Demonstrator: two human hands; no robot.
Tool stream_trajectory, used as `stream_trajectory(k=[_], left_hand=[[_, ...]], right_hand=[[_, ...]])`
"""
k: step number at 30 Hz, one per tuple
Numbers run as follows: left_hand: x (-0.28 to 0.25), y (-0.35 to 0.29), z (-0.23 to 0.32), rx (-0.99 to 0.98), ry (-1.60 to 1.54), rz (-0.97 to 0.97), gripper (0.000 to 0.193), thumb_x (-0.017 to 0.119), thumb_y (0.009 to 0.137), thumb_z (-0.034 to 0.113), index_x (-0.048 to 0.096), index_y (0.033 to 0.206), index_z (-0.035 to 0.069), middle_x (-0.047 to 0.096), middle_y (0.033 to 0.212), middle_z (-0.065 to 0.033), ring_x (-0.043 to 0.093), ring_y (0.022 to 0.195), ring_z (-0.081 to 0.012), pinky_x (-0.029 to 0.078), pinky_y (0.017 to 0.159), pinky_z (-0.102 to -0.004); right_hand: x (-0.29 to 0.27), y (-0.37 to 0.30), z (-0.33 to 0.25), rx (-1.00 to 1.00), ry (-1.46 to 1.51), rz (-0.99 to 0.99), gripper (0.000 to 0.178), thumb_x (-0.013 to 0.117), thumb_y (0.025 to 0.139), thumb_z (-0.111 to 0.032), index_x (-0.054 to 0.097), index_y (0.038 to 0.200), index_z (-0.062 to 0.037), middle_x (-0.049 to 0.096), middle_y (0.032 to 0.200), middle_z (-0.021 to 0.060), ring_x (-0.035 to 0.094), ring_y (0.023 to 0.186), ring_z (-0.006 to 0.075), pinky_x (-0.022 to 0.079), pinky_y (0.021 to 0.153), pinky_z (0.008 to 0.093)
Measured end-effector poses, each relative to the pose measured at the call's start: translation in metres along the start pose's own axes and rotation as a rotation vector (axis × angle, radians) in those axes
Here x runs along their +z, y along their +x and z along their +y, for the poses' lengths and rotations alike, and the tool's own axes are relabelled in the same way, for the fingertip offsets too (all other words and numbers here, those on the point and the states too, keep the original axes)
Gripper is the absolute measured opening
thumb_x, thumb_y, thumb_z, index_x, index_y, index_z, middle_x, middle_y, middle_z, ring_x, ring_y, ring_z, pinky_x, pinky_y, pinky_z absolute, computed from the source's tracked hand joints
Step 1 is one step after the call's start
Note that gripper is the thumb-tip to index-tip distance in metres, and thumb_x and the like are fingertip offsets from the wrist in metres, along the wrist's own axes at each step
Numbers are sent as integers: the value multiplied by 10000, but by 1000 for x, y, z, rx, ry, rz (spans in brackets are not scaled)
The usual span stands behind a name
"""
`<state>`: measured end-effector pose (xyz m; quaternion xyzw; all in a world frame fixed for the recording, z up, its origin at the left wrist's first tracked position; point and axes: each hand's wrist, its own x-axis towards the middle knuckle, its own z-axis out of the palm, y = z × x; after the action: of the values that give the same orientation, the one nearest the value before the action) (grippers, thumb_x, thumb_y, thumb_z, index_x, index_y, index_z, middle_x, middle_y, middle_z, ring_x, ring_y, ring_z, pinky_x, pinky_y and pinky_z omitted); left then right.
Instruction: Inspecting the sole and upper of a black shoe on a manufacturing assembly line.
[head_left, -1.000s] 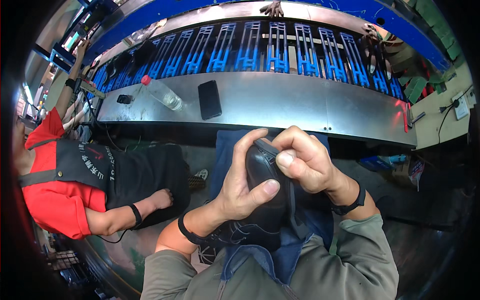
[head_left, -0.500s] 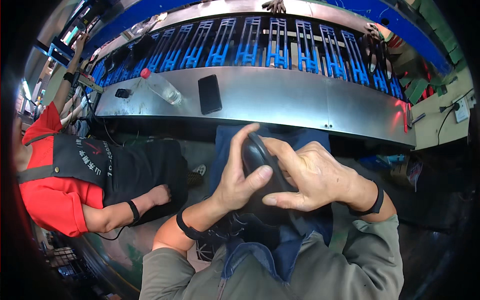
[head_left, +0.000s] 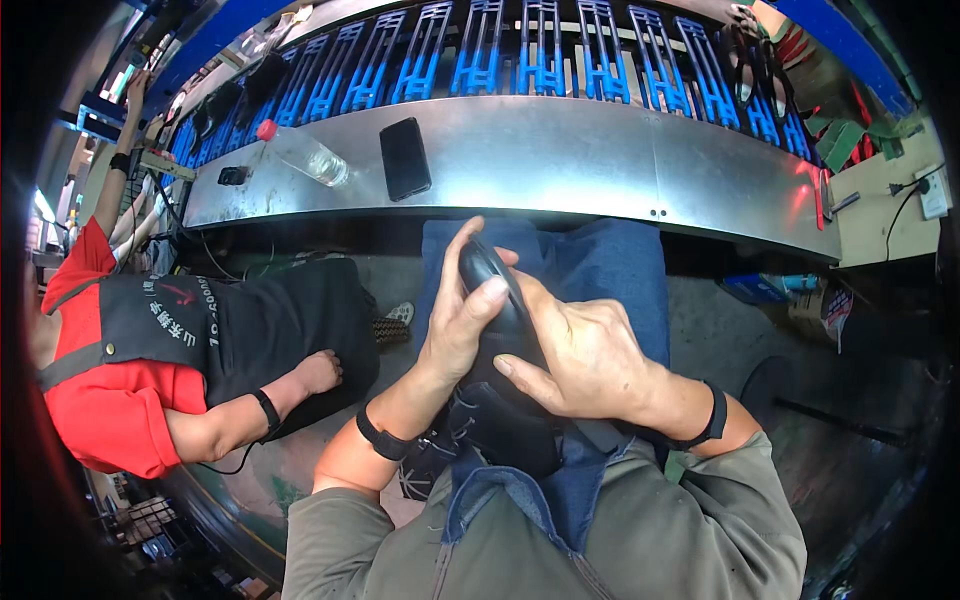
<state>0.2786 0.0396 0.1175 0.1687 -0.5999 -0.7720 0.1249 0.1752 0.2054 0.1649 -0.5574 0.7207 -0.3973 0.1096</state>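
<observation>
A black shoe (head_left: pixel 497 300) lies on my lap over a blue denim apron (head_left: pixel 600 270), its toe pointing away from me. My left hand (head_left: pixel 462 318) wraps the shoe's left side, thumb pressed on the upper near the toe. My right hand (head_left: pixel 580 355) lies flat across the right side, fingers spread over the upper. Each wrist wears a black band. The rear of the shoe is hidden under my hands.
A curved metal bench (head_left: pixel 560 150) runs ahead, with a black phone (head_left: pixel 405 158) and a clear bottle with a red cap (head_left: pixel 305 153) lying on it. Blue racks (head_left: pixel 520 50) line its far side. A person in a red shirt and black apron (head_left: pixel 150 350) sits at my left.
The shoe has been turned and lowered on my lap. My right hand has slid from gripping its top to lying flat over its side, and my left thumb has moved toward the toe.
</observation>
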Motion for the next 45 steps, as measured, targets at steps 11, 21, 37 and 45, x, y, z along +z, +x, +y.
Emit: stream_trajectory(k=[11,21,37,45], left_hand=[[-4,12,-41,-556,-362,103,653,526,1012,629,610,1338,69,699,1172,-146,714,1020,-221,605,898,-380],[-9,14,14,-272,62,-74,429,548,1074,322,573,1372,15,697,1116,-72,681,884,-163,564,798,-340],[31,20,-32,642,533,-295,613,896,751,137,606,1276,7,684,1014,-143,664,877,-305,546,807,-377],[34,66,-38,20,380,-11,453,823,870,156,628,1244,-9,540,1153,-80,537,972,-162,471,864,-284]], right_hand=[[10,-98,-7,86,-206,-84,697,680,785,-51,495,1454,10,513,1390,286,530,1268,449,477,1026,501],[-23,-6,32,-594,146,306,759,799,715,-195,522,1418,-117,457,1489,250,471,1366,447,379,1129,563],[24,-13,159,343,306,47,817,731,921,-463,415,1498,21,471,1501,283,504,1367,426,400,1151,485],[17,-27,118,478,615,312,484,719,942,-122,558,1375,22,512,1248,158,591,1084,251,516,932,349]])
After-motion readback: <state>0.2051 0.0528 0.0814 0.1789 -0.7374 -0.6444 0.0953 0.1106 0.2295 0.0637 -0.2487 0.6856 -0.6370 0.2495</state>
